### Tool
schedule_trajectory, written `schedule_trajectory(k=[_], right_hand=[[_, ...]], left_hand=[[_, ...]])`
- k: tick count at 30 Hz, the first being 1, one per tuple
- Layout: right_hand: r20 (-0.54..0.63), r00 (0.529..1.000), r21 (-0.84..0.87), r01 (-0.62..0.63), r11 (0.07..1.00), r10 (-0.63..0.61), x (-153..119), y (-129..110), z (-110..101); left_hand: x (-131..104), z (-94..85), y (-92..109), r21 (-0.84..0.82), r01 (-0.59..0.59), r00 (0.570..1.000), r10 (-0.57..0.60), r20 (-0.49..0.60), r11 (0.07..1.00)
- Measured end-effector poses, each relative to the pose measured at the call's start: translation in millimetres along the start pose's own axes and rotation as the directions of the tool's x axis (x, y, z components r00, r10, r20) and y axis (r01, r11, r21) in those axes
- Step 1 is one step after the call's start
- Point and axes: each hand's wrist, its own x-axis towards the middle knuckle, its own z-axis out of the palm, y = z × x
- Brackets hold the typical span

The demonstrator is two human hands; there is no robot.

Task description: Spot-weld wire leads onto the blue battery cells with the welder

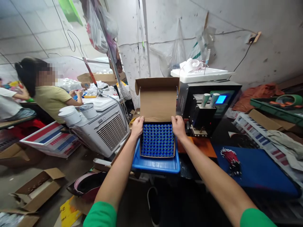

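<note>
Both hands grip a cardboard box (158, 107) whose lid stands raised at the back. My left hand (138, 126) is closed on the box's left side near the lid fold, thumb on top. On the opposite side, my right hand (178, 126) holds the box the same way. Rows of blue cylinders with ringed ends, looking like battery cells (157, 140), fill the box. Under it is a blue plastic tray (156, 165), its front part showing. Whether the box rests on the tray or hangs just above it, I cannot tell.
To the right stands a black machine (227, 91) with a lit screen. A bundle of red wires (230, 157) lies on a blue surface (258, 165). On the left are a grey air cooler (111, 129), open cartons (40, 189) and a seated person (50, 97).
</note>
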Motion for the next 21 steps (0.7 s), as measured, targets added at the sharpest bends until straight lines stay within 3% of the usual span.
schedule_trajectory(k=[5,9,15,21], right_hand=[[0.045,0.999,0.077,-0.021,0.997,0.018,-14,-11,-16],[0.029,0.991,0.187,-0.133,0.973,0.129,-25,-13,-17],[0.169,0.943,0.313,-0.328,0.892,0.287,-32,-15,-10],[0.159,0.948,0.308,-0.314,0.898,0.277,-37,-23,-10]], left_hand=[[-28,-5.0,8,-0.004,-0.006,0.999,0.005,-0.052,1.0],[-42,-9.0,2,-0.006,-0.011,0.998,0.01,-0.062,1.0],[-48,-8.6,-14,-0.087,-0.03,0.996,0.023,-0.082,0.996],[-49,-1.1,-16,-0.071,-0.084,0.993,0.077,-0.092,0.994]])
